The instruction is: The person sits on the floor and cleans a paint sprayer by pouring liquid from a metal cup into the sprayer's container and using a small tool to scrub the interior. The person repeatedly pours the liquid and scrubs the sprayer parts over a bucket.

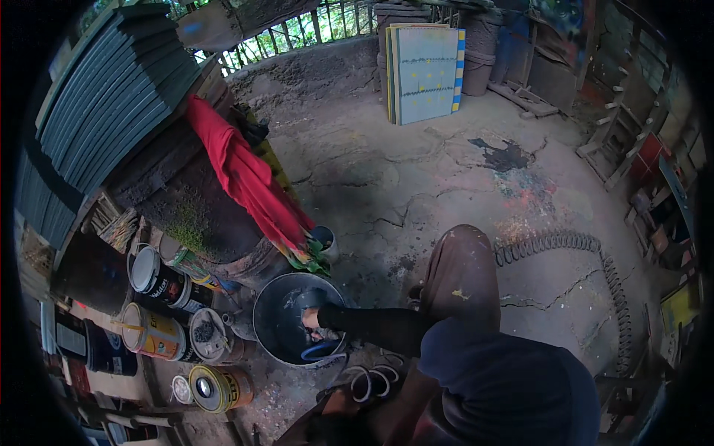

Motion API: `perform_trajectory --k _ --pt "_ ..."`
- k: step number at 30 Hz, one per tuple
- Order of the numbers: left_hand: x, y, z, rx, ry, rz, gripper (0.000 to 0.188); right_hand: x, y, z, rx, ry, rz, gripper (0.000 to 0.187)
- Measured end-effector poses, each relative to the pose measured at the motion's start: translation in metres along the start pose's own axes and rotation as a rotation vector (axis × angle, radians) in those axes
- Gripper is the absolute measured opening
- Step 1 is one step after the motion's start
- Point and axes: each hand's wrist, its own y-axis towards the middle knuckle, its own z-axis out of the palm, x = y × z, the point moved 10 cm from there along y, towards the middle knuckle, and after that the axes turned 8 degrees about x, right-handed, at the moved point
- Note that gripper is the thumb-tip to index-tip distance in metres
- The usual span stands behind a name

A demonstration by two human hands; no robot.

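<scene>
My right hand (311, 318) reaches down into a round metal basin (262, 338), at the end of a black-sleeved arm. Its fingers look curled round something. A dark grey, rounded shape (312, 296) lies right beside the fingers, too dim to name. Below the hand, near the basin's front side, lies a blue curved piece (321, 349) with some pale stuff by it. The inside of the basin is dark. I cannot make out my left hand.
Left of the basin stand several paint buckets (152, 332) and a small can. Behind it, a red cloth (234, 156) hangs off a big drum (204, 201) beside stacked grey sheets (111, 111). A coiled hose (606, 267) crosses the cracked floor on the right. Painted boards (428, 74) lean at the back.
</scene>
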Motion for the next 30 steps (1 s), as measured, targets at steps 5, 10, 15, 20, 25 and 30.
perform_trajectory --k 5,10,15,20,25,30 --pt "0.074 -0.038 -0.093 -0.61 -0.417 -0.079 0.038 0.066 -0.098 0.047 0.067 0.057 -0.016 0.019" --pt "0.058 -0.017 -0.148 -0.781 -0.81 -0.104 0.034 0.066 -0.136 0.033 -0.054 -0.154 -0.079 0.027" --pt "0.089 0.04 -0.16 -0.709 -0.688 -0.223 0.041 0.099 -0.182 0.03 -0.376 -0.386 -0.513 0.049" --pt "0.069 0.048 -0.155 -0.677 -1.036 -0.184 0.046 0.13 -0.241 0.036 -0.346 -0.483 -0.533 0.06" --pt "0.067 0.055 -0.15 -0.662 -1.134 -0.131 0.042 0.129 -0.254 0.043 -0.355 -0.546 -0.655 0.061" --pt "0.075 0.052 -0.154 -0.743 -1.185 -0.051 0.036 0.123 -0.248 0.048 -0.274 -0.511 -0.625 0.061"
